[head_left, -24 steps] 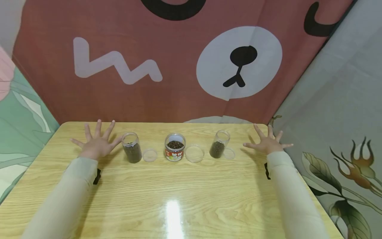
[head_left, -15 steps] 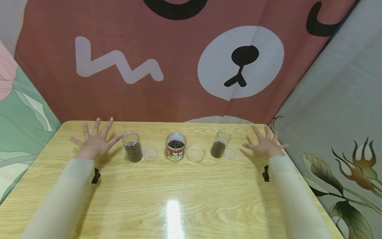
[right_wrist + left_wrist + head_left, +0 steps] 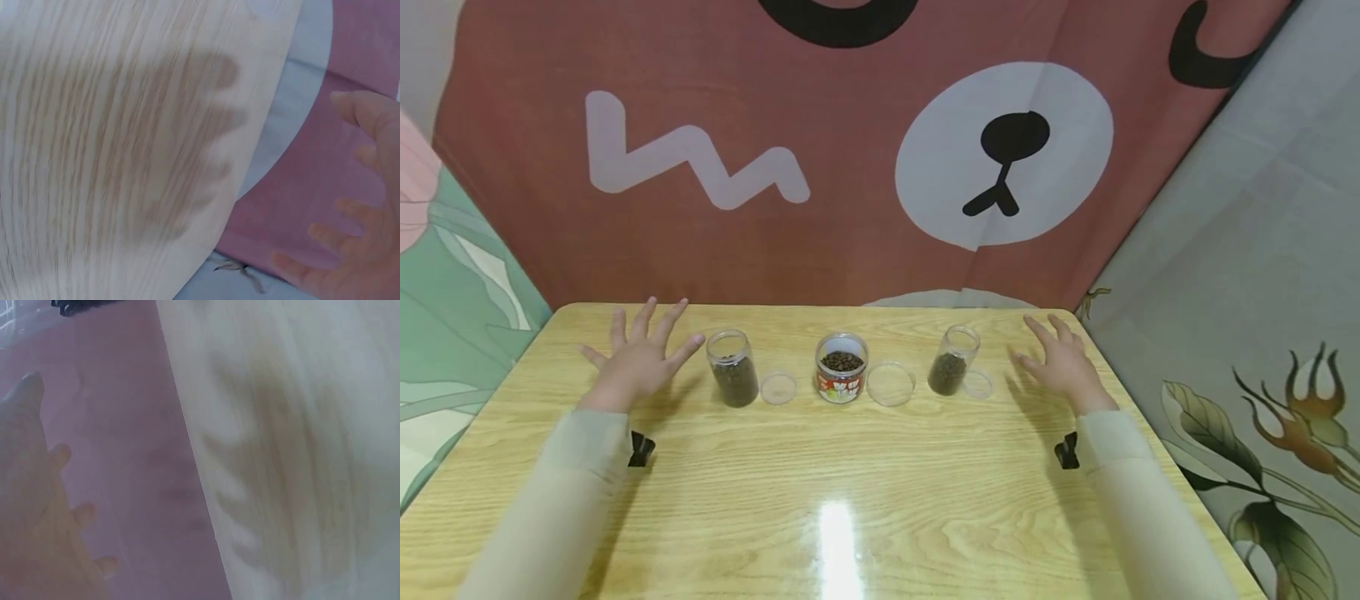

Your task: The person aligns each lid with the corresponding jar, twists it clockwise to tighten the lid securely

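My left hand (image 3: pixel 636 364) has its fingers spread and holds nothing, just left of a clear jar of dark grains (image 3: pixel 734 375). On the far right, my right hand (image 3: pixel 1063 367) is raised with relaxed, slightly bent fingers and nothing in them. The nearest thing to it is a second clear jar (image 3: pixel 949 368), part filled with dark grains. Between these jars stands a wider jar with a red label (image 3: pixel 840 385), holding brown beans. In the wrist views, the left hand (image 3: pixel 37 506) and right hand (image 3: pixel 356 219) both appear apart from the table, casting shadows on it.
Clear round lids lie flat beside the jars: a small lid (image 3: pixel 778 388), a larger lid (image 3: pixel 891 384) and another small lid (image 3: pixel 977 385). A wooden table (image 3: pixel 850 467) carries everything. Behind it hangs a red-brown cloth (image 3: pixel 835 250); a grey flowered cloth (image 3: pixel 1240 275) hangs at the right.
The right hand's fingers have drawn together from a wide spread and turned toward the left. The left hand has shifted only slightly. Jars and lids stay where they were.
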Tool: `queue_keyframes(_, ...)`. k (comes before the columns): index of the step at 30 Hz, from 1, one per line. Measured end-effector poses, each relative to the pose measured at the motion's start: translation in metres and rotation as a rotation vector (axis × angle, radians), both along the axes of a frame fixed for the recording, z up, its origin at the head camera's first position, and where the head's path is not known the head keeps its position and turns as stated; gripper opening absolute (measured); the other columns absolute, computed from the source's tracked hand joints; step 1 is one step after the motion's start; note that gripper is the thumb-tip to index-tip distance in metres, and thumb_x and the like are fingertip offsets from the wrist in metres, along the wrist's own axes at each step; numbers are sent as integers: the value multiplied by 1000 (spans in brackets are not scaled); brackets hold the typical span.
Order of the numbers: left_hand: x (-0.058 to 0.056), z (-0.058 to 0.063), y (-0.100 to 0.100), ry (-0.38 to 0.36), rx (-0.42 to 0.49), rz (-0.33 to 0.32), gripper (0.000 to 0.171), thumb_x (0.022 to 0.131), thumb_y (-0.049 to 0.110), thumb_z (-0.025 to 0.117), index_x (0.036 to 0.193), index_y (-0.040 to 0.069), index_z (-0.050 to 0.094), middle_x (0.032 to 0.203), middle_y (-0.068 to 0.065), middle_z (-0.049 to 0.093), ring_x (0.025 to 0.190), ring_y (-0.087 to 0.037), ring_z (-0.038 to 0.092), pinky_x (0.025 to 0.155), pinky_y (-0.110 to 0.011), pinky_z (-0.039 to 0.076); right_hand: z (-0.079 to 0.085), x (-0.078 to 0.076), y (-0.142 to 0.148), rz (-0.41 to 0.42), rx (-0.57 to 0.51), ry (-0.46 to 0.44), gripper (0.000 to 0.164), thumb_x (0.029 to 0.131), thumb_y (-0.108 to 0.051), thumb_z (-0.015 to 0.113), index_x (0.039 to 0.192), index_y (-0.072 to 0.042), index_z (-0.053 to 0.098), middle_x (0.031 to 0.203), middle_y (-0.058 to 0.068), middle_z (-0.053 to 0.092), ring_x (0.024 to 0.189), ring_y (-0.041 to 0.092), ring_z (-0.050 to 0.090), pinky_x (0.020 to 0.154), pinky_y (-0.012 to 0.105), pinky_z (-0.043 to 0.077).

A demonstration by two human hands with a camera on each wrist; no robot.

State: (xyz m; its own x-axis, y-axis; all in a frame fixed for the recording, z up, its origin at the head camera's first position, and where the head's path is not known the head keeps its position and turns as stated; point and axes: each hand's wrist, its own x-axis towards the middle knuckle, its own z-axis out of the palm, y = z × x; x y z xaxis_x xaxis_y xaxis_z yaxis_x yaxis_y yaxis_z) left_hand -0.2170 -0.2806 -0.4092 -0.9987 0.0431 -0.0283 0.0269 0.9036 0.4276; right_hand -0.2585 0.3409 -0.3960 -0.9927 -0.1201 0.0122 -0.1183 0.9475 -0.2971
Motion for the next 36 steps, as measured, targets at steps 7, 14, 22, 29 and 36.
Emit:
queue_keyframes(7, 4, -2, 4, 73, 89, -17, 74, 105, 62, 31, 165, 26, 7, 166, -26, -6, 144, -61, -13, 86, -91, -18, 5, 9, -18, 33, -38, 112, 69, 103, -30, 60, 161, -10, 27, 163, 28, 14, 140, 63, 20, 100, 82, 27)
queue_keyframes(14, 11, 0, 8, 149, 163, -24, 70, 107, 56, 34, 163, 17, 19, 164, -29, 7, 144, -62, 4, 91, -91, -13, 14, 19, -40, 79, -131, 251, 58, 101, -15, 60, 153, -1, 39, 158, 31, 26, 140, 56, 27, 106, 73, 31)
queue_keyframes(22, 14, -2, 15, 299, 198, -76, 60, 110, 42, 41, 152, 1, 37, 152, -35, 32, 137, -59, 28, 101, -83, 18, 19, 29, -66, 187, -176, 410, 46, 99, -7, 60, 143, 2, 51, 145, 31, 42, 132, 51, 41, 102, 67, 41)
queue_keyframes(29, 17, 0, 22, 363, 303, -95, 53, 111, 33, 41, 147, -6, 42, 146, -35, 39, 136, -56, 32, 108, -72, 26, 20, 37, -90, 321, -139, 553, 41, 95, -4, 66, 135, 2, 58, 139, 29, 48, 124, 47, 50, 95, 59, 51)
queue_keyframes(36, 26, 5, 34, 375, 392, -90, 52, 112, 32, 39, 149, -4, 41, 147, -34, 38, 135, -54, 33, 104, -74, 28, 14, 42, -113, 465, -165, 664, 36, 92, 2, 67, 127, 3, 61, 131, 24, 55, 119, 41, 55, 92, 52, 53)
